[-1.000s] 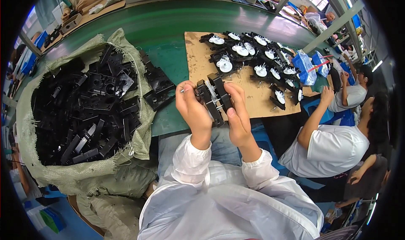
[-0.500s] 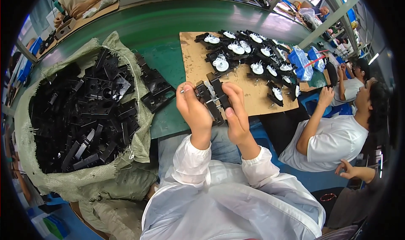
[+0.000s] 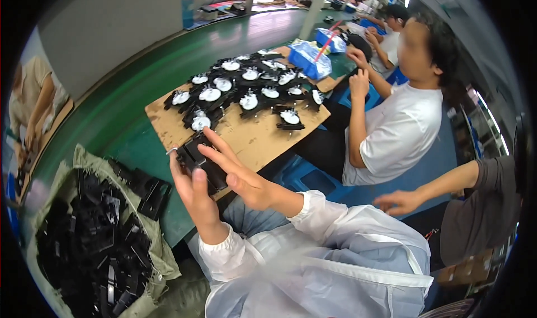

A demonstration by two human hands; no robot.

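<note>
A black plastic housing (image 3: 208, 164) is in my left hand (image 3: 198, 203), whose fingers and thumb close round its left side and near end. At the tip of the left index finger a short metal pin (image 3: 172, 150) sticks out. My right hand (image 3: 249, 184) lies along the housing's right side with fingers stretched and apart; whether they press on it I cannot tell. The housing's underside and inner parts are hidden. Just beyond it, several black assemblies with white gears (image 3: 210, 94) are spread over a brown board (image 3: 251, 142).
At left stands a woven sack (image 3: 168, 262) full of black plastic parts (image 3: 95, 245); more parts (image 3: 148, 189) lie beside it on the green bench (image 3: 126, 125). A blue bin (image 3: 310, 60) sits past the board. A person in a white shirt (image 3: 397, 133) sits at right; another person's hand (image 3: 400, 202) reaches in nearby.
The view has swung to the right. My right hand has loosened from the housing, its fingers now straightened, while my left hand still grips it. The housing has turned.
</note>
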